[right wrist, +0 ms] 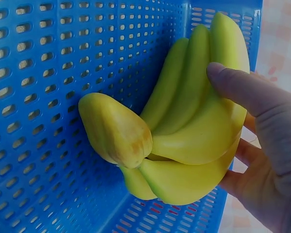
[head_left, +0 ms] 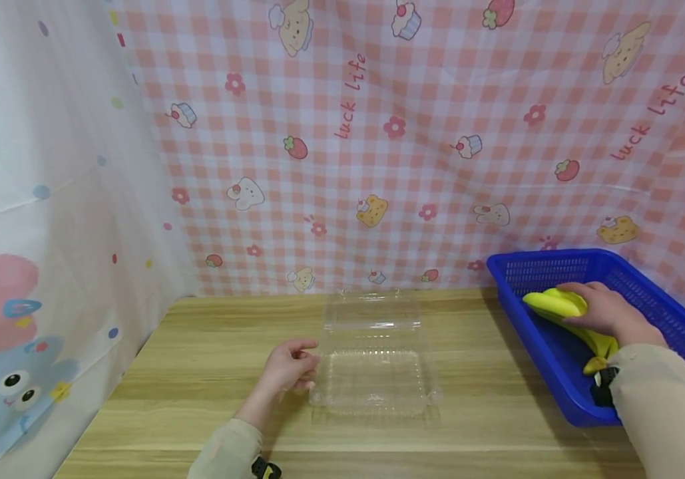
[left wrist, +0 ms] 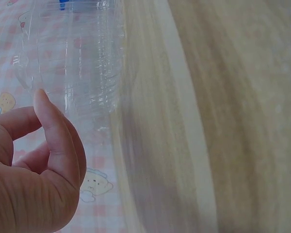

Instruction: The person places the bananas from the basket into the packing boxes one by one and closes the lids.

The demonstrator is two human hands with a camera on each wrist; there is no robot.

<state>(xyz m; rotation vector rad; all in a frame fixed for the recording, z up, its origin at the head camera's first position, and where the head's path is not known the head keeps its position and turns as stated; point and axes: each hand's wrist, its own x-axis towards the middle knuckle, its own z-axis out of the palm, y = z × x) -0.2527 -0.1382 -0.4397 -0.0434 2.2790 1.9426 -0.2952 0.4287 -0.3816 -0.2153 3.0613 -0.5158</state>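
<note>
Right hand [head_left: 608, 313] grips the bananas [head_left: 554, 303] inside the blue basket [head_left: 534, 359], walls around them. Strip of wooden table [head_left: 486, 399] separates basket from clear box [head_left: 375, 382]. Left hand [head_left: 288, 366], fingers loosely bent, just beside box's left edge; contact cannot be told. Basket: slotted plastic. Box: thin, ribbed, lid [head_left: 372, 311] laid back. Bananas: smooth, curved, bunched.

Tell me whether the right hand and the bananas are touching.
Touching. The right wrist view shows the right hand gripping the bananas, its thumb against one.

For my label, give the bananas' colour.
The bananas are greenish yellow, clearest in the right wrist view.
</note>
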